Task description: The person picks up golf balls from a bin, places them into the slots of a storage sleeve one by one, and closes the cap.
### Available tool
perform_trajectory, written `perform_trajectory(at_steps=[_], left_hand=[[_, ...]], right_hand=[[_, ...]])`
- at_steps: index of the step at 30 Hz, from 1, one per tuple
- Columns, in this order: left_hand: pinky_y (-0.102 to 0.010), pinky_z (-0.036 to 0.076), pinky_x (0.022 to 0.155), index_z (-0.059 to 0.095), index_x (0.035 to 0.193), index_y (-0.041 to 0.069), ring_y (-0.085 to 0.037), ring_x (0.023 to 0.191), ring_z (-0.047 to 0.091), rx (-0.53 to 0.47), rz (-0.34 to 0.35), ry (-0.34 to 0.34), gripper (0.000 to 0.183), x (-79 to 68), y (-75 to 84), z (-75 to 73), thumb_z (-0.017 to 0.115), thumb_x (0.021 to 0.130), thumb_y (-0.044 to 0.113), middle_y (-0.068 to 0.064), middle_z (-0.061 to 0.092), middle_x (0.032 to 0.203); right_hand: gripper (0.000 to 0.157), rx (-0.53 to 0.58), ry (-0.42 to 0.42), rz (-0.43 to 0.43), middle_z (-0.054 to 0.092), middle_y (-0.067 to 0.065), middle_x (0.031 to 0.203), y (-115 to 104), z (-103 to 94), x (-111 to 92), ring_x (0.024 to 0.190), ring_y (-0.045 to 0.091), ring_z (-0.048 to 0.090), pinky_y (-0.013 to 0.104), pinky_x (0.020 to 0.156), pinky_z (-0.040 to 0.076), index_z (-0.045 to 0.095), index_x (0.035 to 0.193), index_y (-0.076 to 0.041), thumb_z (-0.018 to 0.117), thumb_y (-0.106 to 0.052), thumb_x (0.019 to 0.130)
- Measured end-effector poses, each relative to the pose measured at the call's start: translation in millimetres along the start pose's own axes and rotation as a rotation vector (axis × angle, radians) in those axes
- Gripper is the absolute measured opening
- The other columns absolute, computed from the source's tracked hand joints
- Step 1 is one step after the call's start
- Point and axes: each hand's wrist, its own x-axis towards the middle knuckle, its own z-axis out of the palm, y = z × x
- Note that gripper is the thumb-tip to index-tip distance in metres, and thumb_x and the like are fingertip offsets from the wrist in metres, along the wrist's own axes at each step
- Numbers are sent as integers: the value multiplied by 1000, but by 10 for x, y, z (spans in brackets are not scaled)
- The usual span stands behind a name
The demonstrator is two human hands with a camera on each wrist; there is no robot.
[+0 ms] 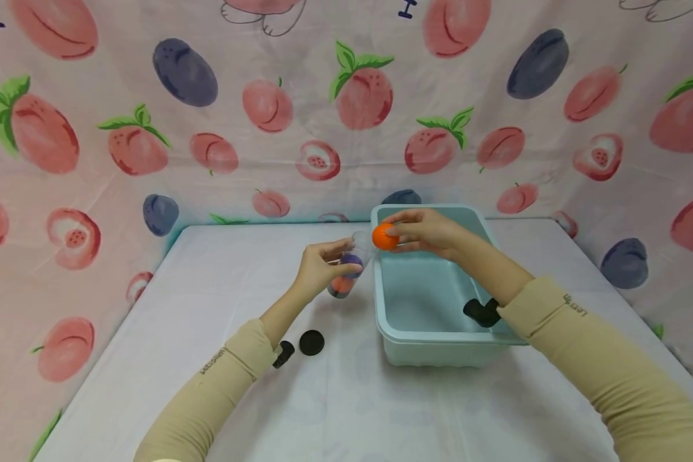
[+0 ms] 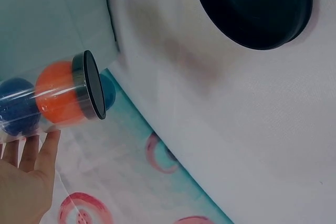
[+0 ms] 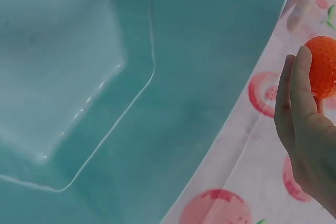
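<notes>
My left hand (image 1: 319, 268) grips a clear plastic tube (image 1: 362, 242), tilted with its open mouth up and to the right. Inside it a purple-blue ball (image 1: 351, 262) rests above an orange ball (image 2: 56, 92). A black cap (image 2: 93, 85) closes the tube's lower end. Between thumb and fingers, my right hand (image 1: 427, 232) pinches a dimpled orange golf ball (image 3: 322, 66). That ball is right by the tube's mouth, over the left rim of the light blue bin (image 1: 381, 292).
A round black lid (image 1: 312, 342) lies on the white table (image 1: 219, 282), left of the bin. Black wrist-camera parts show by both sleeves, one (image 1: 285, 353) beside the lid. A fruit-print cloth (image 1: 323, 77) hangs behind the table.
</notes>
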Motion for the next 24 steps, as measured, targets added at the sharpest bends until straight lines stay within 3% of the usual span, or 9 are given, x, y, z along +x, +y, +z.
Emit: perform_trajectory(at_steps=[14,24], left_hand=[[-38,50,96,61,126,7,-30,113,62,10,28,-15,52,4,28,4,78,77,10,-13,64,123],[-37,51,95,61,126,8,-27,111,62,11,27,13,54,0,21,30,80,75,12,-12,65,122]], right_hand=[[44,41,55,5,44,20,139,-94,130,14,104,24,58,38,96,49,44,136,2,55,-11,95],[46,43,40,-17,47,20,137,-115,137,-29,96,14,62,37,98,47,40,139,3,51,-13,97]])
